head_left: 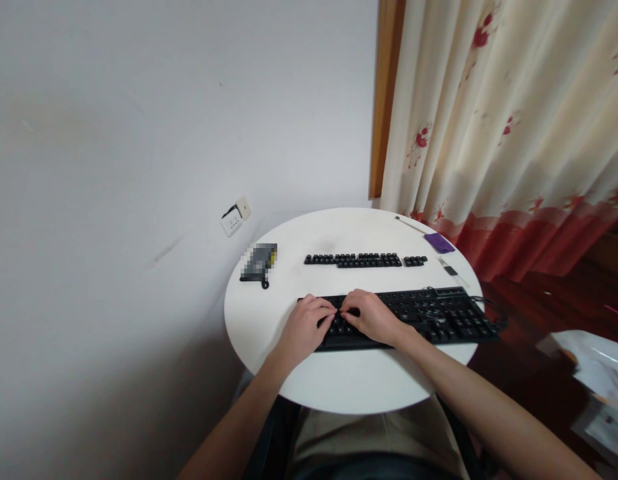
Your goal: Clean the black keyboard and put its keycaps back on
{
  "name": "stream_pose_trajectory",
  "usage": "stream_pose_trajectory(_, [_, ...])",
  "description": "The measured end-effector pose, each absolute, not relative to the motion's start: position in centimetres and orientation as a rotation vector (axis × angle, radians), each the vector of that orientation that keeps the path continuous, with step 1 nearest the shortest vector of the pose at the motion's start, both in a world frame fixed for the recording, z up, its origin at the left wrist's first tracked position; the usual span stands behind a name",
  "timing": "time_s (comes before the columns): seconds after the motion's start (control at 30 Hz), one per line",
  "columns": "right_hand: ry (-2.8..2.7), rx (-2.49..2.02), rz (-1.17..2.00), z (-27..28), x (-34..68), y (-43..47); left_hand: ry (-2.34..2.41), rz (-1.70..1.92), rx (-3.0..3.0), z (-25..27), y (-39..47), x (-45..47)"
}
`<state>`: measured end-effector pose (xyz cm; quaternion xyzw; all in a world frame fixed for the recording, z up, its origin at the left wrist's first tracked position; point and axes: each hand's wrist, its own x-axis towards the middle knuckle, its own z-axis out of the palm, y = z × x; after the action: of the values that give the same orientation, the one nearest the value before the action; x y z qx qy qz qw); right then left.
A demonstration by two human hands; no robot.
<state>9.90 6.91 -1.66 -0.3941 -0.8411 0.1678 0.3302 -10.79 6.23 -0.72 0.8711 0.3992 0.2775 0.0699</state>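
Note:
A black keyboard (459, 327) lies across the front of the table, with several of its keycaps off. My left hand (306, 323) rests over its left part, thumb and fingertips drawn together in a pinch. From the right, my right hand (371, 317) reaches over the same keys, its thumb and index finger pinched too. The fingertips of both hands almost meet just above the keys. Whatever they hold there is dark and too small to make out. Behind the keyboard, loose black keycaps (369, 260) stand in rows, with a smaller group (415, 261) to their right.
A blurred-out dark packet (259, 261) lies at the left on the round white table (359, 393). At the back right are a thin brush (410, 225), a purple cloth (439, 243) and a small dark-and-clear item (449, 268). The keyboard's cable (491, 310) overhangs the right edge.

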Motion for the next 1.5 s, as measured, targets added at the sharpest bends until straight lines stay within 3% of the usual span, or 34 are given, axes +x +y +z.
stream_pose_trajectory(0.53, [-2.289,-1.15,0.106,-1.4,8.6,5.6,1.442,0.696,2.762,-0.6,4.0,-9.5])
stream_pose_trajectory(1.5, [-2.338,-1.174,0.055,-1.2,8.6,5.2,1.483,0.875,2.699,-2.1,2.7,-9.6])
